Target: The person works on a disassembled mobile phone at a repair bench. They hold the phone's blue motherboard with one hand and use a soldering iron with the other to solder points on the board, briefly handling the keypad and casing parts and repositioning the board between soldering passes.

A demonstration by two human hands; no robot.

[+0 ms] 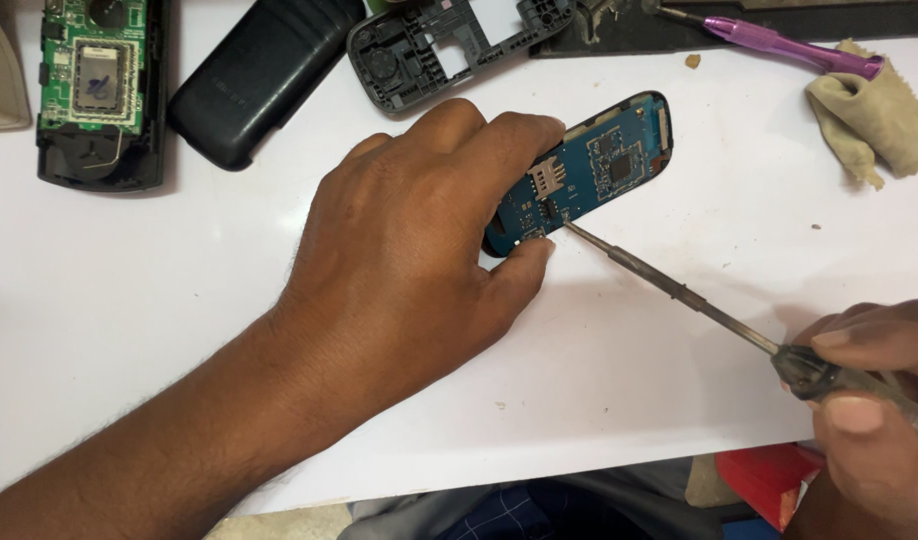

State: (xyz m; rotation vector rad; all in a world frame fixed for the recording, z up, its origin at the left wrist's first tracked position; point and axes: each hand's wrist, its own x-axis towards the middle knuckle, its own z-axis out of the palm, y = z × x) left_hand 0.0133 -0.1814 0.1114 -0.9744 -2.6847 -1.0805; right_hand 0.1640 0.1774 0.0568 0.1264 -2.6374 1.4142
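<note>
My left hand (pixel 419 230) rests on the white table and grips the lower end of a small phone with its blue circuit board (pixel 599 165) exposed. My right hand (pixel 874 400) at the lower right holds a thin screwdriver (pixel 679 295). Its metal tip touches the board near the card slot, just beside my left thumb.
A second opened phone with a green circuit board (pixel 99 85) lies at the top left. Beside it are a black back cover (pixel 254 75) and a grey plastic phone frame (pixel 449 45). A purple-handled tool (pixel 789 45) and a beige cloth (pixel 874 115) lie at the top right. A red object (pixel 764 480) sits below the table edge.
</note>
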